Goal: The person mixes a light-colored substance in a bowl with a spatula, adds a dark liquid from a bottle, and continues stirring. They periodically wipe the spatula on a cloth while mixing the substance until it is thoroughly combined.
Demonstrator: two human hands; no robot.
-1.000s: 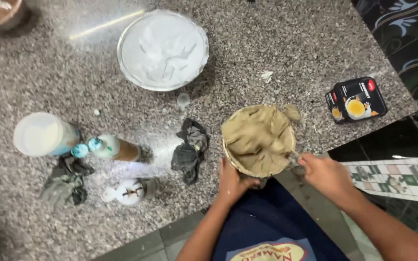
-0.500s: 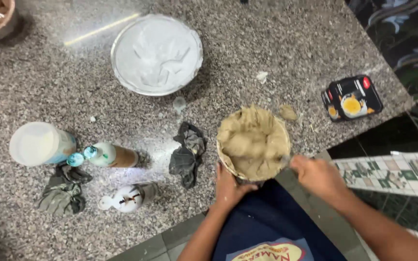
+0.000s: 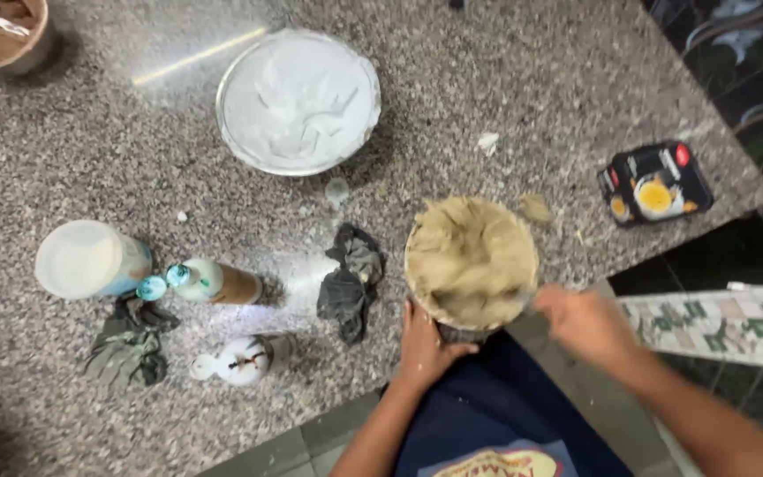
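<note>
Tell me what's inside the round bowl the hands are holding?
The bowl is filled to its rim with lumpy beige paste. The left hand steadies it; the right hand is at its edge. The paste hides the bottom.

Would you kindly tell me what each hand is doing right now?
Left hand: gripping the near side of the container of tan paste.
Right hand: blurred at the container's right rim; whether it holds anything cannot be told.

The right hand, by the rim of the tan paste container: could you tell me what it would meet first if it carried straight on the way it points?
The right hand, blurred, points left toward the container of tan paste; it would most likely meet that container's near rim first. Depth is hard to judge, and they may already touch.
</note>
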